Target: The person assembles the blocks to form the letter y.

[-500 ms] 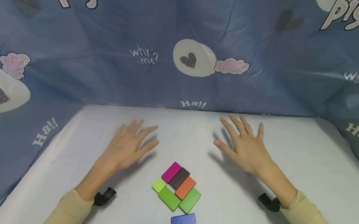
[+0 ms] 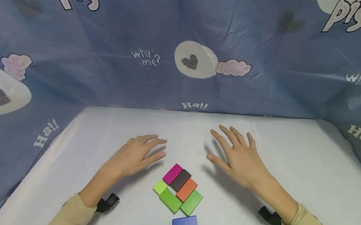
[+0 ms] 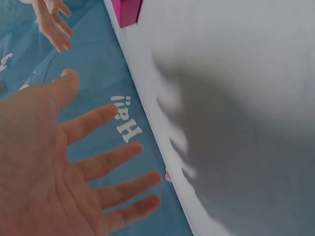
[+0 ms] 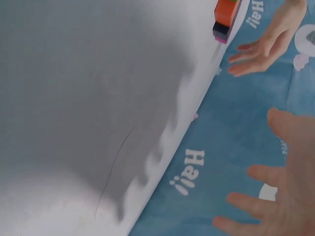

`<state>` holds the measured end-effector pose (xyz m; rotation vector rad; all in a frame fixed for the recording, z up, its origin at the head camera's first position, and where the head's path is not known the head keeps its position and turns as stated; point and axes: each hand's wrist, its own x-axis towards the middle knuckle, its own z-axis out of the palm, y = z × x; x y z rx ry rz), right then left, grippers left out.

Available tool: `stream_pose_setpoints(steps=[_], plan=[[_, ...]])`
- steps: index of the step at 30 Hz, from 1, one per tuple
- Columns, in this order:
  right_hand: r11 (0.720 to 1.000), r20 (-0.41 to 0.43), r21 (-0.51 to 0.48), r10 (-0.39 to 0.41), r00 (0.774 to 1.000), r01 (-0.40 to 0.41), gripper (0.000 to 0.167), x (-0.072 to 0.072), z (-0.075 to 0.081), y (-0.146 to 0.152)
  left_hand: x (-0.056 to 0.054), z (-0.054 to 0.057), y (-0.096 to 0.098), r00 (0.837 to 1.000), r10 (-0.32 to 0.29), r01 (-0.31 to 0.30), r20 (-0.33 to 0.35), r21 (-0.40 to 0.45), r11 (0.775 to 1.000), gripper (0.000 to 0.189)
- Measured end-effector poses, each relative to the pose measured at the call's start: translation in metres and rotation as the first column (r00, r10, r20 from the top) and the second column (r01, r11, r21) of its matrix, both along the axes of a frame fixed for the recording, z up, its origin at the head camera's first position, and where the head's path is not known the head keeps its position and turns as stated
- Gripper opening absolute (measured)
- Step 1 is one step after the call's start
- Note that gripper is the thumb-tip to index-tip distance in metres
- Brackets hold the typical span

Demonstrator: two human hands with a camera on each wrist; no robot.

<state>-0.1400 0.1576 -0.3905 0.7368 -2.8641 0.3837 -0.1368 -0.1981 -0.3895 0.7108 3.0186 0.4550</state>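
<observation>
My left hand hovers over the white table with fingers spread, up and left of a group of small coloured blocks. To the right of them my right hand is also raised, fingers apart and holding nothing. The group has a magenta block, a dark block, an orange block, a lime block and two green blocks, one on the left and one on the right. A blue block lies nearer me. In the left wrist view, the magenta block shows at the top edge.
The white-covered table ends at a blue printed cloth hanging behind and around the sides. A black strap is on the left wrist, and another on the right wrist.
Both hands have moved inward and a little nearer me, toward the blocks. The left fingers now point more to the right. The blocks keep their arrangement.
</observation>
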Motion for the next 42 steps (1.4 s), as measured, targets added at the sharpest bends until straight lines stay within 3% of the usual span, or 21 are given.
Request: stream_pose_setpoints(steps=[9, 14, 21, 26, 31, 42], plan=[[0.998, -0.003, 0.012, 0.053, 0.999, -0.053, 0.069, 0.014, -0.001, -0.009, 0.004, -0.003, 0.011, 0.987, -0.157, 0.157, -0.012, -0.053, 0.986, 0.044], [0.992, -0.026, 0.065, 0.109, 0.994, -0.107, 0.069, 0.024, -0.001, -0.016, 0.007, -0.003, 0.017, 0.978, -0.209, 0.209, 0.005, -0.061, 0.976, 0.046], [0.977, -0.039, 0.104, 0.189, 0.981, -0.184, 0.069, 0.039, -0.004, -0.022, 0.012, -0.001, 0.023, 0.969, -0.246, 0.247, 0.027, -0.041, 0.968, 0.054], [0.973, -0.025, 0.114, 0.203, 0.979, -0.199, 0.069, 0.046, -0.005, -0.027, 0.016, -0.001, 0.028, 0.963, -0.268, 0.267, -0.009, -0.09, 0.96, 0.061], [0.963, 0.009, 0.141, 0.232, 0.973, -0.231, 0.071, 0.054, -0.004, -0.033, 0.02, -0.001, 0.032, 0.961, -0.274, 0.275, 0.023, -0.121, 0.954, 0.067], [0.937, -0.002, 0.155, 0.319, 0.948, -0.315, 0.072, 0.071, -0.009, -0.045, 0.023, 0.0, 0.031, 0.958, -0.277, 0.283, 0.067, -0.098, 0.954, 0.061]])
